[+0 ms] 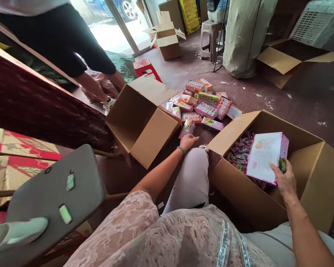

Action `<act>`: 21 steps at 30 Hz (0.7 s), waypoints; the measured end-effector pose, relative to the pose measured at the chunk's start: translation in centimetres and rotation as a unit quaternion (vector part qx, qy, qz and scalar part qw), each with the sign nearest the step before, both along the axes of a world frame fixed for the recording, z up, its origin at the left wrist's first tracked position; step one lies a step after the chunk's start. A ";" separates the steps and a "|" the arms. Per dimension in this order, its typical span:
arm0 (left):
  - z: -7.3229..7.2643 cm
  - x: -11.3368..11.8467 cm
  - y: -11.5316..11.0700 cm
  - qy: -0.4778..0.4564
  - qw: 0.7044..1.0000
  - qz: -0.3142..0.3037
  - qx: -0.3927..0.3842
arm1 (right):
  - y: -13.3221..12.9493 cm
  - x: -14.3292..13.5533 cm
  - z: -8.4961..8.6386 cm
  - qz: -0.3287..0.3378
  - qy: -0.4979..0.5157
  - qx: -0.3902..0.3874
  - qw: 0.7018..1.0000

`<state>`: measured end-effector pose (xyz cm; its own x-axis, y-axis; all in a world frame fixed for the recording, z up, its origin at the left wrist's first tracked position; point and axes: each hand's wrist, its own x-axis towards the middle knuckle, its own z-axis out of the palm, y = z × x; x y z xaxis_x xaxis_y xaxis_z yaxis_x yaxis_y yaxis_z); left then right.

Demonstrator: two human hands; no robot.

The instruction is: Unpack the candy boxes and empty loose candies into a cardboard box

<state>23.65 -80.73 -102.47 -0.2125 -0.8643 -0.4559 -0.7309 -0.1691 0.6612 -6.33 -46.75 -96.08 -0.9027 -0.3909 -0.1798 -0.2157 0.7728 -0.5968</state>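
Observation:
My right hand [286, 180] grips the right end of a white and pink box [265, 155], tilted over an open carton [247, 189]. Inside that carton lie many small purple wrapped pieces [241, 152]. Near the floor in the middle, my left hand [188, 142] is beside the lower end of a small purple box [187, 128]; its fingers are together, and whether they hold anything is hidden. Beyond it, several pink, red and green packs [207, 110] lie in a heap on the floor.
An open carton [153, 139] lies on its side left of the heap. A grey chair [83, 178] holds small items and a white shoe-like object [30, 229]. A person's legs [91, 55], a red stool [147, 66] and other cartons [169, 44] stand farther back.

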 end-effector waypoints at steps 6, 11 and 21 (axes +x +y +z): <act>-6.1 1.5 -6.1 -0.170 0.985 0.037 0.003 | -0.3 1.1 -0.1 0.003 -0.055 0.027 0.998; -11.4 0.8 -9.6 -0.245 0.968 0.044 0.018 | 0.1 1.4 -0.2 -0.019 -0.128 0.035 0.991; -19.0 1.8 -10.5 -0.273 0.959 0.056 0.061 | 1.0 1.7 -0.4 -0.038 -0.155 0.056 0.986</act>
<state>25.46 -91.27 -121.47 0.1766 -0.8008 -0.5723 -0.9352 -0.3179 0.1562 -4.63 -45.75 -96.46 -0.8241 -0.2854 -0.4894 0.0246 0.8450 -0.5342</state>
